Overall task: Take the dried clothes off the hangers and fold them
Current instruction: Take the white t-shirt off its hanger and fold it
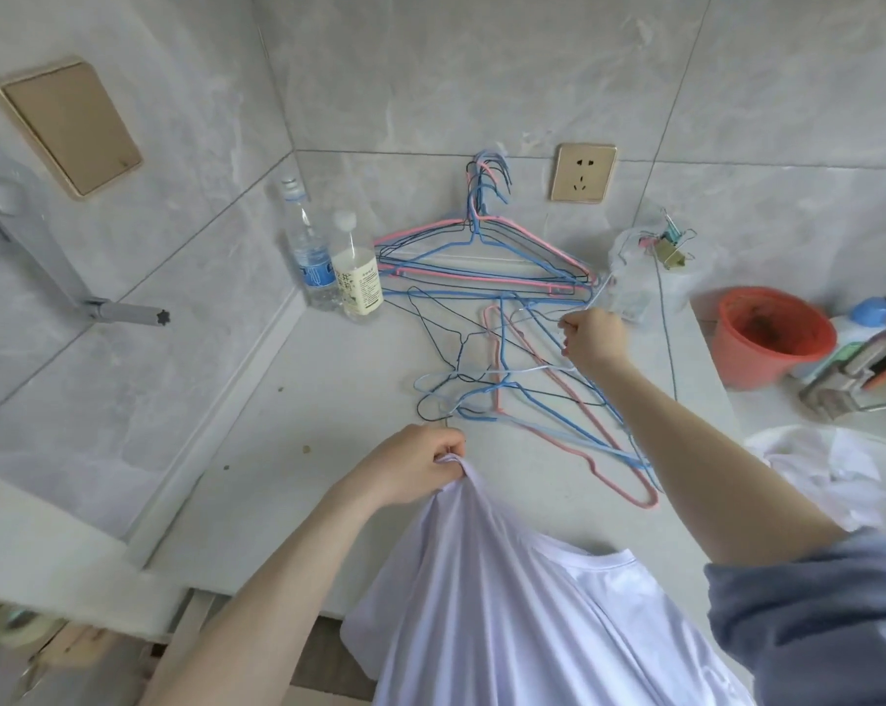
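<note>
2 hands apart: left hand (410,466) pinches the white shirt (507,603) draped over the tabletop (328,425) edge; right hand (591,338) grips a pale hanger (601,295) above the tangled hangers (481,379).

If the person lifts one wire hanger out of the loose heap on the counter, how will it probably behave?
Probably light and a little springy: the hangers are thin coated wire. It will likely snag, since hooks and frames cross one another in the heap, so neighbours may drag along. On the smooth counter the rest could slide easily.
</note>
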